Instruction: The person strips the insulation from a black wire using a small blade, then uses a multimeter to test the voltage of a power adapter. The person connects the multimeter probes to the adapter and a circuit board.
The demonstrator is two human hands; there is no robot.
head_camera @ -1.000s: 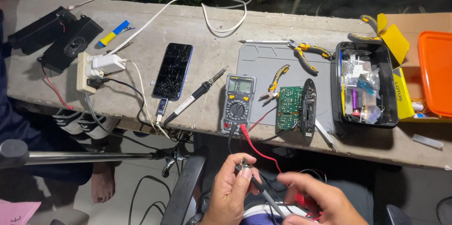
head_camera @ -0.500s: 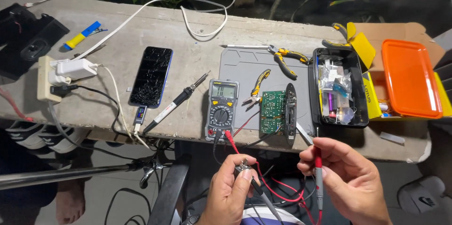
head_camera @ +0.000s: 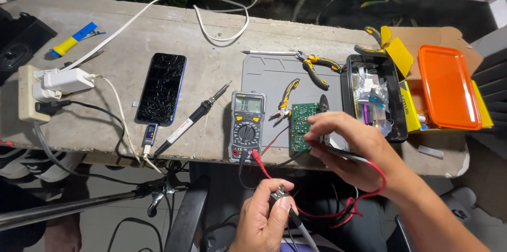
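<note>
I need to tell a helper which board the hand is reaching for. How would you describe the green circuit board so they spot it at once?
Start at the grey mat on the concrete bench. At the mat's front edge, just right of the multimeter, lies the green circuit board, under the right hand. It is the only flat green rectangle there; the neighbouring pliers have yellow handles.

A phone with a cracked screen (head_camera: 161, 88) is laid flat on the concrete ledge (head_camera: 158, 30), with a soldering iron (head_camera: 193, 120) just beside it on the right and a white charger (head_camera: 63, 79) plugged into a power strip (head_camera: 29, 93) on the left. A blue-and-yellow tool (head_camera: 74, 39) is seen near the far edge, and yellow-handled pliers (head_camera: 317, 64) are placed at the top of the grey work mat (head_camera: 269, 75). A black parts box (head_camera: 372, 96) is set next to an orange lid (head_camera: 446, 87).
</note>
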